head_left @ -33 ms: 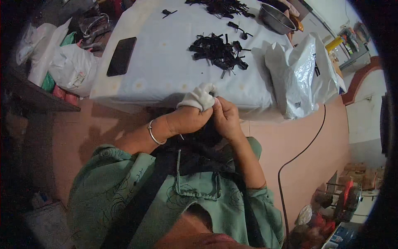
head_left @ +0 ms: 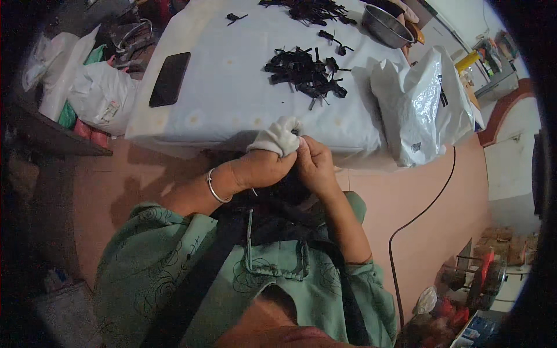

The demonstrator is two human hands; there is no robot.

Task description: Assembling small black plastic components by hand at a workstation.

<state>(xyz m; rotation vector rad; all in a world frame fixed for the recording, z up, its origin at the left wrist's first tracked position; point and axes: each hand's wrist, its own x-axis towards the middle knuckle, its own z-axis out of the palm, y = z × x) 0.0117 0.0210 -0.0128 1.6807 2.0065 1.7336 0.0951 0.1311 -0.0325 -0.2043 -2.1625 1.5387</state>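
Note:
My left hand (head_left: 264,165), with a silver bangle on its wrist, is closed just in front of the table's near edge. A white glove or cloth (head_left: 272,138) covers its fingers; which of the two I cannot tell. At the fingertips shows a small black piece (head_left: 295,132), mostly hidden. My right hand (head_left: 316,165) meets the left there, thumb and fingers pinched together on that piece. Beyond the hands, a pile of black pieces with short strips (head_left: 304,72) lies on the white-covered table (head_left: 226,87). A second, similar pile (head_left: 310,10) sits farther back.
A black phone (head_left: 170,79) lies at the table's left. To the right stands a white plastic bag (head_left: 415,110), with a metal bowl (head_left: 387,26) behind it. White bags (head_left: 107,95) fill the left side. A black cable (head_left: 415,220) runs over the floor at right.

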